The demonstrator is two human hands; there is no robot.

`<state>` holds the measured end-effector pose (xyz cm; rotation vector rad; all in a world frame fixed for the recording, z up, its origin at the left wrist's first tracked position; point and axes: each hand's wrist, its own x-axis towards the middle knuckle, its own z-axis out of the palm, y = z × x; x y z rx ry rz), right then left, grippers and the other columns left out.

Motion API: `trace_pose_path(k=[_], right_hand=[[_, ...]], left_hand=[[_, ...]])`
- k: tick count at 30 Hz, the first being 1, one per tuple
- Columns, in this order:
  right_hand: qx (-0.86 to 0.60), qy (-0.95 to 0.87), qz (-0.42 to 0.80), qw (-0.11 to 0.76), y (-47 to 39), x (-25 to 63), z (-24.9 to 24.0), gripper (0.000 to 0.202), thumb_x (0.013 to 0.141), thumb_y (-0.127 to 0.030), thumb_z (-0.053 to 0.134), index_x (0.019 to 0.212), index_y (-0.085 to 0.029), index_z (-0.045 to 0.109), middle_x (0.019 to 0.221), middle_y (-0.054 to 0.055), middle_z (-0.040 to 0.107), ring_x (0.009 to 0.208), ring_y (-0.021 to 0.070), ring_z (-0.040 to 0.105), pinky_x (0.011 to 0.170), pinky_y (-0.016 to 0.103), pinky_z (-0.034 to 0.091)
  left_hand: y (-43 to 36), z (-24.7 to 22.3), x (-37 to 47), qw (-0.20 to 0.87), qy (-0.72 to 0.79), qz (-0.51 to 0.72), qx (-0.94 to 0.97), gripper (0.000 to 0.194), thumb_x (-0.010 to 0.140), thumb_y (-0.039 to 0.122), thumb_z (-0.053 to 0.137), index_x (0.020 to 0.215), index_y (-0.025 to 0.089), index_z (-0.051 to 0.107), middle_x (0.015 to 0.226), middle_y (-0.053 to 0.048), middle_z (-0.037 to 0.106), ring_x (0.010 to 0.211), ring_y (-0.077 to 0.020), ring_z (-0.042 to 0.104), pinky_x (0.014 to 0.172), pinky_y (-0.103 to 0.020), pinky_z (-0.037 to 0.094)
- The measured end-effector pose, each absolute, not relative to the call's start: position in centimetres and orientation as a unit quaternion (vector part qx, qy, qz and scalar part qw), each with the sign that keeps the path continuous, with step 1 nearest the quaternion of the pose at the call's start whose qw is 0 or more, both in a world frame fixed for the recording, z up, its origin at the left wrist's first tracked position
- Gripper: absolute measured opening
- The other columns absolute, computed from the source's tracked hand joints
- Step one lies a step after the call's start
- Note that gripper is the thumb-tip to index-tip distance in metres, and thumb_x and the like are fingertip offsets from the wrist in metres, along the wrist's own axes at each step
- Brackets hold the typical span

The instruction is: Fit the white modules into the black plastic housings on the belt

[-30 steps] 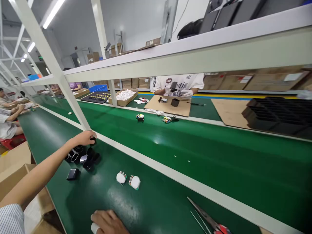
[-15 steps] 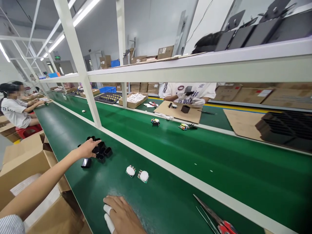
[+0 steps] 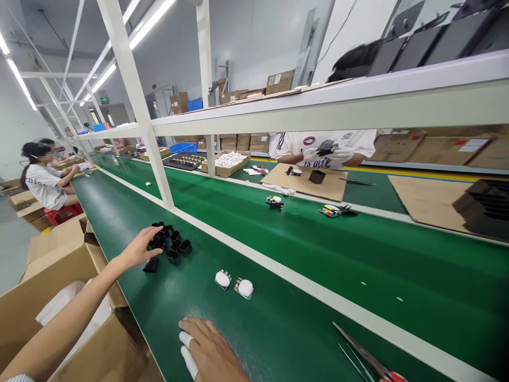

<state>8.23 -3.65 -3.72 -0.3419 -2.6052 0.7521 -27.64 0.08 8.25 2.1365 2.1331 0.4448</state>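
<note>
My left hand (image 3: pixel 141 248) reaches over a cluster of small black plastic housings (image 3: pixel 173 257), its thumb and fingers spread. Its fingertips are beside or touching the nearest ones; exact contact is hard to tell. One housing (image 3: pixel 150 265) lies on its side just below the hand. My right hand (image 3: pixel 212 350) rests flat on the green bench (image 3: pixel 286 334), holding nothing, with white finger cots on two fingers. Between the hands and farther in lie two small circuit boards (image 3: pixel 244 288), each topped by a white round pad.
Scissors with red handles (image 3: pixel 360 347) and tweezers (image 3: pixel 353 361) lie at lower right. Beyond a white rail, a green belt (image 3: pixel 310 254) carries circuit boards (image 3: pixel 274 202). Across it, a gloved co-worker (image 3: pixel 326 151) holds a black part. An open carton (image 3: pixel 99 345) stands at left.
My left hand has opened wider over the housings, and the lying housing has turned. The belt's boards have moved right. My view has shifted slightly; my right hand stays flat.
</note>
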Motion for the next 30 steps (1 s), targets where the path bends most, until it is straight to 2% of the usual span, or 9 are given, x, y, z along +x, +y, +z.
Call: trace_pose_path(k=[2,4,10,15,20,22,26,28,30], right_hand=[[-0.123,-0.934,0.270,0.199,-3.7,8.2,-3.6,0.047,0.087,0.000,0.054,0.127,-0.017,0.071,0.153,0.007,0.059,0.143,0.0244,0.051,0.122,0.041,0.039],[-0.127,-0.933,0.270,0.203,-3.7,8.1,-3.5,0.046,0.087,0.000,0.053,0.126,-0.017,0.071,0.152,0.007,0.059,0.142,0.0249,0.051,0.121,0.042,0.040],[-0.133,-0.932,0.261,0.215,-3.9,8.2,-2.9,0.041,0.095,-0.005,0.053,0.130,-0.019,0.070,0.148,0.008,0.062,0.138,0.0253,0.055,0.116,0.041,0.044],[-0.124,-0.935,0.260,0.206,-3.7,8.2,-3.4,0.044,0.088,-0.003,0.057,0.127,-0.018,0.071,0.149,0.007,0.061,0.139,0.0252,0.054,0.118,0.039,0.043],[-0.121,-0.939,0.244,0.207,-3.5,7.9,-4.0,0.044,0.086,0.000,0.056,0.122,-0.017,0.073,0.148,0.007,0.062,0.138,0.0248,0.054,0.117,0.039,0.044],[-0.120,-0.939,0.246,0.208,-3.5,8.0,-4.0,0.044,0.083,0.001,0.057,0.120,-0.017,0.073,0.149,0.007,0.061,0.139,0.0246,0.054,0.117,0.039,0.043],[-0.118,-0.937,0.258,0.202,-3.5,8.2,-3.6,0.042,0.080,-0.001,0.059,0.116,-0.016,0.074,0.150,0.007,0.061,0.140,0.0244,0.053,0.118,0.037,0.042],[-0.121,-0.937,0.259,0.202,-3.5,8.2,-3.5,0.043,0.082,-0.001,0.058,0.119,-0.016,0.074,0.150,0.006,0.061,0.140,0.0242,0.053,0.118,0.037,0.041],[-0.119,-0.939,0.253,0.199,-3.5,8.1,-3.6,0.045,0.084,-0.002,0.058,0.125,-0.016,0.072,0.151,0.006,0.060,0.140,0.0244,0.052,0.118,0.037,0.041]], left_hand=[[-1.3,8.3,-28.5,0.018,0.705,0.155,0.692,0.108,0.085,0.060,0.079,0.169,0.033,0.017,0.172,-0.016,0.024,0.151,-0.0427,0.036,0.121,-0.058,0.038],[-2.9,7.8,-29.6,0.017,0.717,0.140,0.682,0.136,0.071,0.071,0.087,0.170,0.037,0.000,0.177,-0.017,0.005,0.159,-0.0502,0.014,0.123,-0.068,0.028],[-3.9,3.9,-31.3,0.118,0.726,0.141,0.663,0.152,0.067,0.078,0.085,0.165,0.037,-0.024,0.176,-0.018,-0.017,0.162,-0.0490,0.002,0.125,-0.067,0.028],[-2.0,3.4,-30.6,0.147,0.715,0.222,0.647,0.137,0.077,0.068,0.083,0.168,0.037,-0.014,0.177,-0.014,-0.013,0.163,-0.0462,0.000,0.125,-0.063,0.032],[-1.6,5.5,-30.4,0.141,0.722,0.250,0.629,0.110,0.088,0.062,0.074,0.169,0.043,0.000,0.177,-0.009,-0.013,0.155,-0.0423,0.034,0.101,-0.047,0.061],[-1.2,6.2,-30.5,0.117,0.739,0.268,0.607,0.103,0.088,0.061,0.074,0.168,0.042,0.012,0.177,-0.010,-0.006,0.146,-0.0412,0.047,0.090,-0.044,0.065],[0.5,6.2,-30.7,0.064,0.749,0.366,0.548,0.091,0.082,0.058,0.082,0.159,0.029,0.043,0.175,-0.012,0.017,0.150,-0.0416,0.041,0.113,-0.055,0.052],[1.6,5.4,-30.8,0.057,0.754,0.409,0.512,0.085,0.087,0.058,0.077,0.157,0.024,0.044,0.174,-0.015,0.022,0.156,-0.0379,0.033,0.122,-0.054,0.042],[2.5,4.2,-30.7,0.074,0.761,0.438,0.474,0.076,0.098,0.061,0.062,0.158,0.019,0.042,0.170,-0.018,0.032,0.155,-0.0344,0.038,0.124,-0.051,0.040]])
